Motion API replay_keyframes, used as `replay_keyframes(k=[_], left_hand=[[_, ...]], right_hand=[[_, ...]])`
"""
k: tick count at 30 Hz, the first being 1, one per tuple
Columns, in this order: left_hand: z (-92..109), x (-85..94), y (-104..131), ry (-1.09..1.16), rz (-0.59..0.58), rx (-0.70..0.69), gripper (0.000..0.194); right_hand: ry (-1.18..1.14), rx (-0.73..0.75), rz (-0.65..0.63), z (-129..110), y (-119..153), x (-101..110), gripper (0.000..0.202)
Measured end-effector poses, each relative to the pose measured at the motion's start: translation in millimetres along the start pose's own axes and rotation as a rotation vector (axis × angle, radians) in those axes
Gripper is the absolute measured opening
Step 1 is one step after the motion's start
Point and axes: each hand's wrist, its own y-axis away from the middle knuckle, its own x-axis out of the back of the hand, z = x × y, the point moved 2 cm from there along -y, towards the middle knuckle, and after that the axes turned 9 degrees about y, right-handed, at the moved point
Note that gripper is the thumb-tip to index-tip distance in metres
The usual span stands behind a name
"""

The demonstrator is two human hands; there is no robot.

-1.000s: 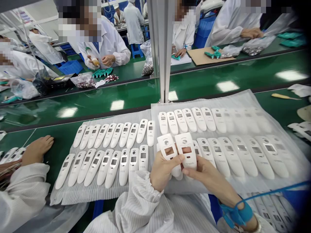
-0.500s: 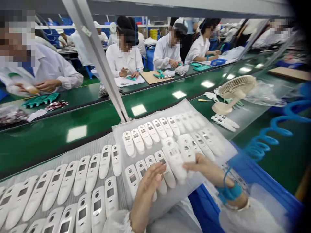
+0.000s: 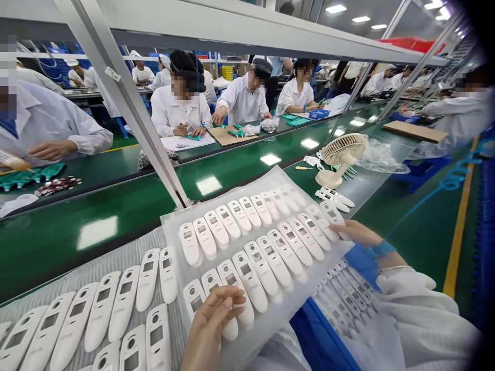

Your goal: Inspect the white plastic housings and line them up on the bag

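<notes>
White oblong plastic housings (image 3: 251,281), each with a window and a round hole, lie in two rows on a translucent sheet (image 3: 270,178). My right hand (image 3: 358,234) pinches the lower end of the white plastic housing (image 3: 331,211) at the right end of the near row. Over the left part of that row, my left hand (image 3: 214,314) hovers with its fingers loosely bent and apart, and no piece shows in it. It partly covers the housings beneath. More housings (image 3: 102,301) lie in rows on the wrinkled liner to the left.
Below the sheet at the right, a blue bin (image 3: 323,330) holds more housings. A cream desk fan (image 3: 342,157) stands behind, with two housings (image 3: 333,200) near its base. A metal post (image 3: 129,103) rises behind the sheet. Co-workers sit across the green conveyor (image 3: 93,232).
My right hand has moved to the right end of the near row, where the housings now stand in an even line. My left hand is lower and further left. The view has swung right.
</notes>
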Motion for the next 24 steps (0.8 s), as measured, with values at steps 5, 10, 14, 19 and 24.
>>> replay_keyframes(k=[5, 10, 14, 19, 24], left_hand=[[-0.3, 8.0, 1.4, 0.022, 0.002, 0.005, 0.028], [0.7, 9.4, 4.9, 0.029, -0.010, 0.008, 0.024], [1.2, 6.6, 6.7, 0.027, -0.024, -0.005, 0.025], [1.8, 12.8, 13.7, 0.024, -0.032, -0.013, 0.031], [4.9, 32.1, 20.5, 0.082, 0.066, -0.048, 0.039]], right_hand=[[0.103, -0.088, 0.034, 3.0, -3.0, 4.9, 0.028], [0.270, -0.039, 0.065, -27.0, -20.6, 10.8, 0.033], [0.244, 0.088, -0.080, -65.6, -50.5, -25.9, 0.031], [0.194, 0.118, -0.271, -101.5, -90.2, -95.7, 0.019], [0.274, 0.106, -0.370, -111.5, -103.9, -127.6, 0.022]])
